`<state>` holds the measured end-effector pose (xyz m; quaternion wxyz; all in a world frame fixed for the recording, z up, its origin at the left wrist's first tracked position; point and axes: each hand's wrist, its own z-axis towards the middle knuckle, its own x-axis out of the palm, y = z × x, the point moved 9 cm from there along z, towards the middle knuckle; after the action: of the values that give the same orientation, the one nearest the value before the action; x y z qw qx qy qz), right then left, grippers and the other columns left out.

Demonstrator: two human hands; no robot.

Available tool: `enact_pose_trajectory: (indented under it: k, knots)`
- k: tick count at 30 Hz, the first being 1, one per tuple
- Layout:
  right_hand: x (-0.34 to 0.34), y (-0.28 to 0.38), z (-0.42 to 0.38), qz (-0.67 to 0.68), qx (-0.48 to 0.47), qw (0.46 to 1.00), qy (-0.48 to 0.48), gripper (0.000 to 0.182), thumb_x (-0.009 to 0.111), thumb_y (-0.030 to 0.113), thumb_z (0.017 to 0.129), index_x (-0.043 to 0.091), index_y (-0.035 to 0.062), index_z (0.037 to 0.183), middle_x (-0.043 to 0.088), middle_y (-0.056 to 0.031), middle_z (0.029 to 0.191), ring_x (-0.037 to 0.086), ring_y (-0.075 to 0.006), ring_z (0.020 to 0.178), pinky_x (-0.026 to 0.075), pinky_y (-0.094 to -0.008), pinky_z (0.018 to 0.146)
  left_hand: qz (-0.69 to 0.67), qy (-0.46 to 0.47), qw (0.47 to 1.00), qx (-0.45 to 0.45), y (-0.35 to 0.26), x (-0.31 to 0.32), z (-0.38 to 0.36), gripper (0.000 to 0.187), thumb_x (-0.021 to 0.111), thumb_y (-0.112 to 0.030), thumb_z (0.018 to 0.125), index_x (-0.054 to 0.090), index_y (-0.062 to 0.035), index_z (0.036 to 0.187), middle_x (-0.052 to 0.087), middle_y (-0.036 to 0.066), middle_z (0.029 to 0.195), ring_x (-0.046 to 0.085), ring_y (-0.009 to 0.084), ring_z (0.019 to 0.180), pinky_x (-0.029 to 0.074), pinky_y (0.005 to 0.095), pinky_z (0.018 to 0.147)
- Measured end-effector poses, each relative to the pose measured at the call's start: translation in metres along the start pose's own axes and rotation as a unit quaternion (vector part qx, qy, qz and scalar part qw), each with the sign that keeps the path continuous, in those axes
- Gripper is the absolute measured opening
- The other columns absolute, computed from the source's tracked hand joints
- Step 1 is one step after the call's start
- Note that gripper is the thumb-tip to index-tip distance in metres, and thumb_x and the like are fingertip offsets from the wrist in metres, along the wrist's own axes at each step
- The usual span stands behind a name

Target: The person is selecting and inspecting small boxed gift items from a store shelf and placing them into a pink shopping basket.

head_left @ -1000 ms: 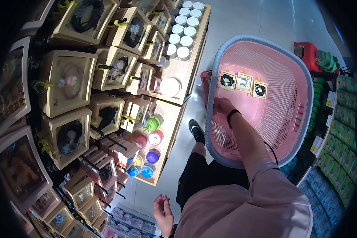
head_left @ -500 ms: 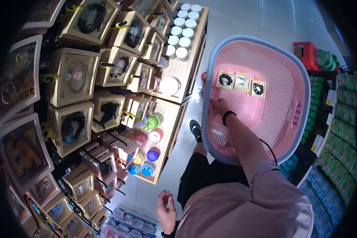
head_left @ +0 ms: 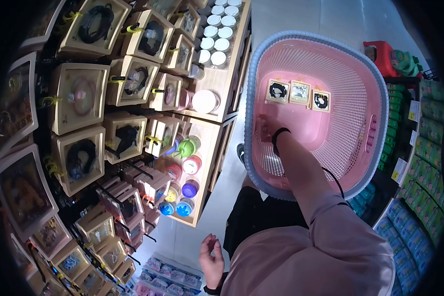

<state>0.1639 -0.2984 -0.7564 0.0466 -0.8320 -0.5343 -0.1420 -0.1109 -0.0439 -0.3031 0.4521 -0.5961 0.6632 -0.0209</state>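
A large pink laundry basket [head_left: 306, 130] with a grey-blue rim stands in front of me. My right hand [head_left: 267, 129] reaches down inside it, closed at the left wall, level with the handle slot across from it; the fingertips blend into the pink plastic. Three small framed boxes lie in a row at the far end of the basket floor: a black-stranded one [head_left: 277, 92], a pale one [head_left: 300, 92] and another dark one [head_left: 321, 100]. My left hand [head_left: 212, 260] hangs low near my body, fingers loosely bent and apart, holding nothing.
On the left, a rack carries many hanging framed boxes [head_left: 79, 98]. Beside it, a wooden shelf [head_left: 204, 133] holds white-lidded jars [head_left: 218, 58] and colourful-lidded containers [head_left: 190, 188]. Green and blue packs [head_left: 419, 185] line the right. A red stool-like item [head_left: 377, 59] stands behind the basket.
The basket looks slightly larger, its rim further left and higher in view, and covers more of my shoe. My right hand stays at its left wall. The whole view has shifted a little.
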Motion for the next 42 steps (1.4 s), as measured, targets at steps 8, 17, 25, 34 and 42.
enact_pose_trajectory:
  k: [8, 17, 25, 34, 42]
  knots:
    - [-0.006, 0.021, -0.023, -0.029, -0.042, 0.988, 0.146, 0.023, 0.069, 0.041, 0.089, 0.063, 0.0185, 0.089, 0.055, 0.0050, 0.073, 0.054, -0.0119, 0.059, 0.044, -0.0283, 0.049, 0.009, -0.018, 0.999, 0.030, -0.021, -0.003, 0.003, 0.030, 0.064, -0.008, 0.099, 0.061, 0.0036, 0.127, 0.072, 0.019, 0.113, 0.072, 0.0253, 0.102, 0.056, 0.0358, 0.089]
    - [0.055, 0.105, -0.312, -0.022, -0.229, 0.961, 0.154, 0.026, 0.061, 0.035, 0.098, 0.068, 0.0104, 0.099, 0.070, -0.0009, 0.079, 0.070, -0.0146, 0.068, 0.062, -0.0315, 0.067, 0.033, 0.060, 0.957, 0.283, -0.158, 0.026, 0.011, 0.040, 0.066, -0.015, 0.098, 0.056, 0.0018, 0.133, 0.066, 0.021, 0.118, 0.067, 0.0366, 0.106, 0.054, 0.0408, 0.092]
    - [0.124, 0.016, -0.485, -0.014, -0.238, 0.905, 0.352, 0.030, 0.060, 0.019, 0.099, 0.056, 0.0075, 0.126, 0.069, -0.0061, 0.112, 0.069, -0.0201, 0.097, 0.058, -0.0344, 0.078, 0.044, 0.042, 0.888, 0.456, -0.234, 0.071, -0.035, 0.069, 0.072, -0.018, 0.092, 0.039, 0.0008, 0.150, 0.052, 0.026, 0.141, 0.056, 0.0427, 0.125, 0.050, 0.0459, 0.102]
    - [0.135, -0.019, -0.556, -0.118, -0.351, 0.871, 0.322, 0.083, 0.066, 0.009, 0.094, 0.016, 0.0079, 0.160, 0.055, -0.0112, 0.136, 0.060, -0.0197, 0.117, 0.054, -0.0337, 0.095, 0.004, 0.011, 0.858, 0.514, -0.239, 0.063, -0.063, 0.060, 0.062, -0.015, 0.096, 0.040, -0.0030, 0.150, 0.060, 0.026, 0.132, 0.065, 0.0420, 0.110, 0.056, 0.0441, 0.090]
    - [0.126, -0.026, -0.569, -0.171, -0.387, 0.847, 0.323, 0.082, 0.072, 0.015, 0.094, 0.022, 0.0085, 0.159, 0.047, -0.0131, 0.146, 0.058, -0.0195, 0.123, 0.053, -0.0334, 0.097, -0.201, -0.006, 0.861, 0.466, -0.228, 0.018, -0.052, 0.041, 0.058, -0.010, 0.102, 0.045, 0.0006, 0.139, 0.067, 0.023, 0.107, 0.071, 0.0338, 0.103, 0.055, 0.0370, 0.091]
